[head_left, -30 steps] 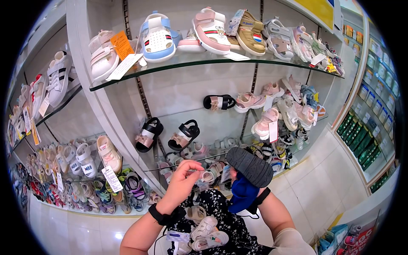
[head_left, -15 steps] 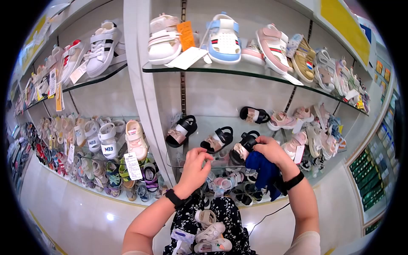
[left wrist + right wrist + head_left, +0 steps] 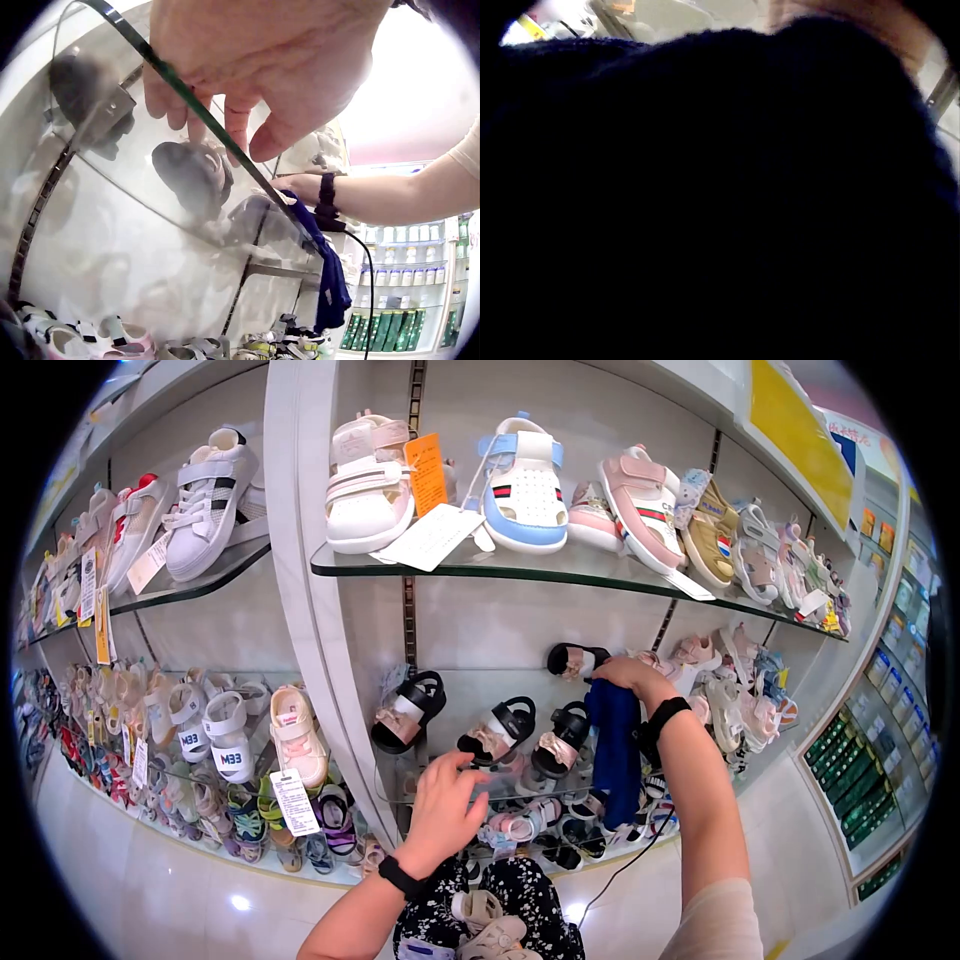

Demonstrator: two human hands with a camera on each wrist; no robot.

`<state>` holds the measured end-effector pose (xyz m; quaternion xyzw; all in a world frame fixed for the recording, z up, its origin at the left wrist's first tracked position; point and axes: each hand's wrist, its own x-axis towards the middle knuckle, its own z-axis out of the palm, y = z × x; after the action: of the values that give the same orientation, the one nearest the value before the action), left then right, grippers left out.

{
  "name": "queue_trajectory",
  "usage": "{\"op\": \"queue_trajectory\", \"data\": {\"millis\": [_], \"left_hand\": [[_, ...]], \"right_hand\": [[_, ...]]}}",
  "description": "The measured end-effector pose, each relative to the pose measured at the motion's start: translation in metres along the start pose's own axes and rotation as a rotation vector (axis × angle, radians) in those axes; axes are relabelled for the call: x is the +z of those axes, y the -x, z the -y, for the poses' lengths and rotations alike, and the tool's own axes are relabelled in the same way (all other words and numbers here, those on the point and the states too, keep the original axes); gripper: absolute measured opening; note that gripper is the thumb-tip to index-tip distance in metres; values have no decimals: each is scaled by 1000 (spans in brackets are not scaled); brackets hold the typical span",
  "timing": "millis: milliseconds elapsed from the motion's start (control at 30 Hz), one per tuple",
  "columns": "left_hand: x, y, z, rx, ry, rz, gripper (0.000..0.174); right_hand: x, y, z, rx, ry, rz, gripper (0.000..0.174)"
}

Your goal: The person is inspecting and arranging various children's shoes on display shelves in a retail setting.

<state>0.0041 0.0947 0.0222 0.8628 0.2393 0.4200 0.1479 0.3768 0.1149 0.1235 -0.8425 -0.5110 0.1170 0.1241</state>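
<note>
My right hand [image 3: 630,674] holds a blue cloth [image 3: 612,750] that hangs down over the shelf's front edge. Its fingertips are right at the black sandal [image 3: 577,659] with a pink bow at the back of the glass shelf. Dark cloth [image 3: 720,195] fills most of the right wrist view. Three more sandals of this kind stand farther forward: a left one [image 3: 408,712], a middle one [image 3: 498,731] and one beside the cloth [image 3: 561,740]. My left hand [image 3: 445,807], fingers loosely bent and holding nothing, hovers before the middle sandal. The left wrist view shows this hand [image 3: 277,67] by the glass edge.
An upper glass shelf [image 3: 560,575] carries several children's shoes with paper tags. Pink and white shoes [image 3: 735,680] crowd the right of the sandal shelf. More shoes fill the left bay [image 3: 170,730] and lower shelf. Light shoes [image 3: 490,930] lie on the person's lap. A black cable [image 3: 625,880] hangs below the right wrist.
The right hand brought a black sandal to the shelf, set it beside the middle one and let go. With the cloth it then moved back to the rear sandal. The left hand stayed near the shelf front.
</note>
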Motion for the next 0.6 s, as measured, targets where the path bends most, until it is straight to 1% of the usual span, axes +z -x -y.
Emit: {"op": "queue_trajectory", "data": {"millis": [67,100,133,200,233,267,333,367,433,500,567,600], "left_hand": [[0,1,0,14,-19,3,21],[0,1,-1,16,-20,-5,20],[0,2,0,15,-18,5,20],[1,2,2,8,-6,21,20],[1,3,2,16,-1,20,20],[1,4,3,14,3,19,20],[1,3,4,23,12,14,20],[1,1,3,25,9,11,20],[-2,0,-1,28,-1,5,20],[-1,2,1,25,11,0,20],[-1,3,2,24,21,-1,19],[-1,4,3,24,29,-1,19]], "right_hand": [[-4,8,13,18,-49,-43,47],[20,-49,-33,226,-145,-164,41],[28,-65,-48,204,-20,-152,42],[37,-78,-60,157,239,-129,44],[39,-82,-65,108,305,-76,49],[43,-84,-72,107,197,-72,49],[24,-39,-36,111,-23,-77,50],[31,-61,-57,-137,117,-84,46],[23,-49,-42,-170,9,-161,37],[11,-35,-29,-152,-153,-203,31],[1,-20,-22,-74,-367,-212,27],[-4,-8,-21,-75,-420,-225,23]]}}
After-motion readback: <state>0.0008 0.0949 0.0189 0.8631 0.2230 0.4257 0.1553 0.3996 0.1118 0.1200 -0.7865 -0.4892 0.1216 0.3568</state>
